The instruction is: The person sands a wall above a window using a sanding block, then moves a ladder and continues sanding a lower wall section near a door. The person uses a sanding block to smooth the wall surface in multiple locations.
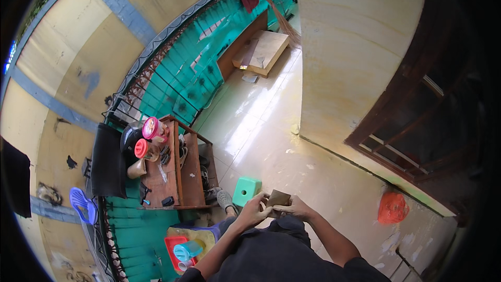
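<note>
Close in front of my chest, a small flat brown piece [278, 199], perhaps sandpaper or folded card, is held between both hands. My left hand [258, 208] grips its left side with thumb and fingers. On the other side, my right hand [296, 207] pinches its right and lower edge, the thumb lying across the front. The piece looks folded or made of two layers, but its exact make cannot be told. A green plastic stool [247, 191] stands on the floor just beyond my left hand.
A wooden shoe rack [156, 178] with lidded jars stands at left. Below it, a red tray [170, 244] holds a blue-lidded pitcher [188, 250]. An orange plastic bag [393, 207] lies right, near the wall. A wooden platform [270, 49] and a broom [287, 29] are farther off.
</note>
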